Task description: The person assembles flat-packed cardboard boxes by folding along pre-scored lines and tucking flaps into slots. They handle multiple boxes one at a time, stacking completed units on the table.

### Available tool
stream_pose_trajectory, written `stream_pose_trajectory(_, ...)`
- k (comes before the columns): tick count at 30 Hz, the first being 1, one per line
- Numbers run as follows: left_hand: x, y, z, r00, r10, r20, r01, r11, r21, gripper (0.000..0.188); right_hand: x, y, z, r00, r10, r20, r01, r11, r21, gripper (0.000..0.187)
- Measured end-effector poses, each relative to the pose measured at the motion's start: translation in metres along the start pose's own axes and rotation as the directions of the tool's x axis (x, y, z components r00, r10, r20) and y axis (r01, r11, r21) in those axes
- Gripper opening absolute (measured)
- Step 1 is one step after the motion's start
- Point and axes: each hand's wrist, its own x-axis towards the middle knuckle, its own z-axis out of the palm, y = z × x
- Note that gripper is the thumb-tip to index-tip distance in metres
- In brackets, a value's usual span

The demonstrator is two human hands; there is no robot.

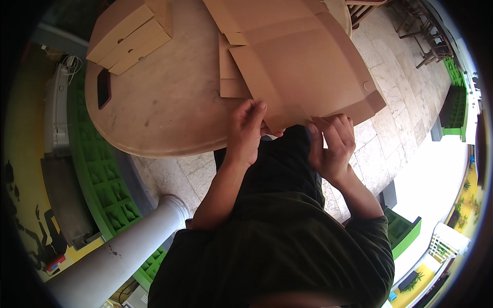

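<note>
A flat, creased brown cardboard box blank [313, 66] lies over the right part of the table and reaches past its near edge. My left hand [248, 126] grips the blank's near left corner, thumb on top and fingers underneath. With thumb and fingers pinched together, my right hand [333, 143] holds a flap on the near edge. The flap is partly hidden by the fingers. Another cardboard sheet [231, 77] shows from under the blank's left side.
The round-ended stone table [169, 115] carries a stack of folded cardboard boxes [131, 46] at the far left. A dark phone [104, 88] lies by its left edge. A pale column [128, 241] stands at the lower left, green racks [105, 172] behind it. Wooden chairs [423, 33] are far right.
</note>
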Motion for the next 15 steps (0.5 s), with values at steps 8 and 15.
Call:
stream_pose_trajectory(8, -0.011, -0.010, 0.013, 0.965, -0.226, 0.130, 0.242, 0.962, -0.128, 0.015, 0.000, 0.001, -0.003, 0.993, 0.079, 0.087, -0.068, 0.990, -0.125, 0.025)
stream_pose_trajectory(15, -0.012, -0.009, 0.033, 0.962, -0.244, 0.118, 0.264, 0.942, -0.206, 0.015, 0.005, -0.001, -0.014, 0.980, 0.150, 0.134, -0.150, 0.989, -0.009, 0.025)
